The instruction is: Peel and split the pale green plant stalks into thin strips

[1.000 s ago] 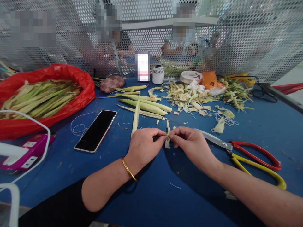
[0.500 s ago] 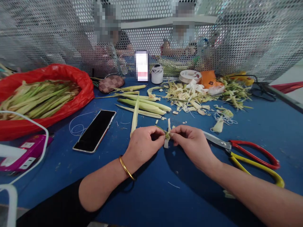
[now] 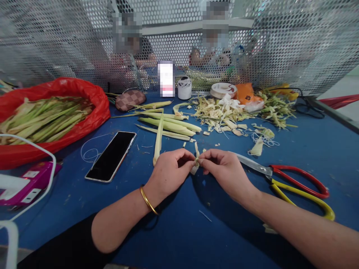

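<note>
A strip (image 3: 193,170) is still pinched between left hand (image 3: 168,171) and right hand (image 3: 226,171), joined mid-frame, barely shifted.

2 bare forearms, angled inward over the table. Left hand (image 3: 168,171): thumb and forefinger pinched. Right hand (image 3: 226,171): likewise pinched, its fingertips meeting the left's.

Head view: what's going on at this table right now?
A person pinches a small pale leaf strip between the fingertips of the left hand and right hand, over the blue table. Red-and-yellow scissors lie beside the right hand, a phone left of the left hand. Leaf stalks and trimmings lie farther back; a red bag holds more stalks.
</note>
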Demonstrator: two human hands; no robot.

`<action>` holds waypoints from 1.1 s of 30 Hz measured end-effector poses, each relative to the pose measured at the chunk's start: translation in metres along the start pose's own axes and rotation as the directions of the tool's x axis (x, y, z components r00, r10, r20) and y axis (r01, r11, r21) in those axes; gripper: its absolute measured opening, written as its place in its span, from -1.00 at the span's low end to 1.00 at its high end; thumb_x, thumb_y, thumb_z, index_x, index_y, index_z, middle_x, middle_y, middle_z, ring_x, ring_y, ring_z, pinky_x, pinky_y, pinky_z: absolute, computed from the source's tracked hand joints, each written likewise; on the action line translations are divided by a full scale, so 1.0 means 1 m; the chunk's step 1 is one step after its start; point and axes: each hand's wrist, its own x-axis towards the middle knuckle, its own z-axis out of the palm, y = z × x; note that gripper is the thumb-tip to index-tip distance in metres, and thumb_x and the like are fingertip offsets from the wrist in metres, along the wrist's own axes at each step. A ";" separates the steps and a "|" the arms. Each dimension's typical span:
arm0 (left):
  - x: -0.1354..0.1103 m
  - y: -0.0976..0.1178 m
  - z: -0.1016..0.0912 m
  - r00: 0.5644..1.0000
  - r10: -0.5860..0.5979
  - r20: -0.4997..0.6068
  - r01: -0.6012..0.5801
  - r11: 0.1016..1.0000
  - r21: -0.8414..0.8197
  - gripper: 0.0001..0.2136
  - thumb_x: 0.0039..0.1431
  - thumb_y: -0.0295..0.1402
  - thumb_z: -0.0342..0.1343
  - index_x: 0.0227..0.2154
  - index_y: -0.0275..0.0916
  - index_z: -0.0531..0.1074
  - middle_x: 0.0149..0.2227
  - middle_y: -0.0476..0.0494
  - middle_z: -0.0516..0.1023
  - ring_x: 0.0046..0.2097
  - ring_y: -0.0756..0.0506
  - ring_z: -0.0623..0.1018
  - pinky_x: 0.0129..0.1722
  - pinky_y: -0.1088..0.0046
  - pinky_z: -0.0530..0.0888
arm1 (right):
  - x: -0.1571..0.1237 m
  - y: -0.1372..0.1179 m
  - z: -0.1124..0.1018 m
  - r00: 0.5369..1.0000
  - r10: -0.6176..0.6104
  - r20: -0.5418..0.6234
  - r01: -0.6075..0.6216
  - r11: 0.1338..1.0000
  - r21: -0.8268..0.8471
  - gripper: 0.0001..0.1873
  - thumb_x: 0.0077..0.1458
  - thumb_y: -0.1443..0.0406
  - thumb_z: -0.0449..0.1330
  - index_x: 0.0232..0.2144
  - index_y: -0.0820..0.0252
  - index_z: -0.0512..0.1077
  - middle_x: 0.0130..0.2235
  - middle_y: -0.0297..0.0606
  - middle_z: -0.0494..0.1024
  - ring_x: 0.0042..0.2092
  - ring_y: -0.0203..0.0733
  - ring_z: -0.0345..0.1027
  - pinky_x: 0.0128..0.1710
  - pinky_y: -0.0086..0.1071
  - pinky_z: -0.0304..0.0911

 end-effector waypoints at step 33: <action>-0.002 0.004 0.003 0.993 -0.042 -0.115 0.038 0.999 -0.038 -0.92 0.03 -0.35 0.14 -0.44 -0.23 0.48 -0.48 -0.04 0.58 -0.43 -0.02 0.56 -0.40 0.48 0.48 | 0.000 -0.005 0.002 0.998 0.026 -0.059 -0.022 0.998 0.065 -0.85 -0.05 0.24 0.21 -0.53 0.21 0.45 -0.55 -0.36 0.44 -0.52 -0.33 0.28 -0.48 -0.43 0.25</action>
